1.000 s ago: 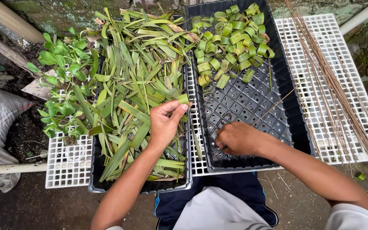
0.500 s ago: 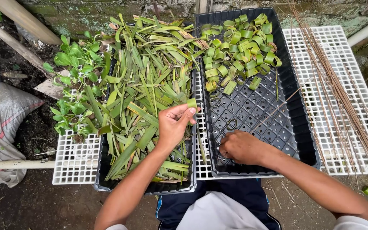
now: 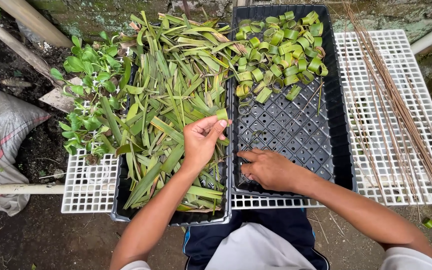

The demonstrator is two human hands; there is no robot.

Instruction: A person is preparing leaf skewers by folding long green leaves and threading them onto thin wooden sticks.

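A: Entry, head view. I log the left hand (image 3: 202, 142) raised over the left black tray (image 3: 121, 212), thumb and fingers pinched shut on a small rolled leaf ring (image 3: 221, 114). The ring sits at the hand's 1 o'clock, just at the seam between the two trays.

B: And the right hand (image 3: 268, 169)?

A: Palm down inside the right black tray (image 3: 343, 150), near its 7 o'clock corner. Fingers extended toward 9 o'clock, fingertips touching the perforated floor. I cannot tell whether anything is pinched under them.

B: Contents of the trays?

A: Left tray: a heap of long green leaf strips (image 3: 176, 100), lying mostly lengthwise, spilling past the 12 o'clock rim. Right tray: a cluster of finished leaf rings (image 3: 281, 55) packed at 11 to 12 o'clock; the lower half shows bare mesh with a few loose thin sticks.

B: Surroundings?

A: Both trays rest on a white plastic grid (image 3: 88, 185). At the grid's 3 o'clock, a bundle of thin brown sticks (image 3: 401, 110) lies fanned from 12 to 5 o'clock. At 9 o'clock of the left tray, small leafy seedlings (image 3: 88, 95). Farther at 9 o'clock, a grey sack (image 3: 3, 140) on dark soil.
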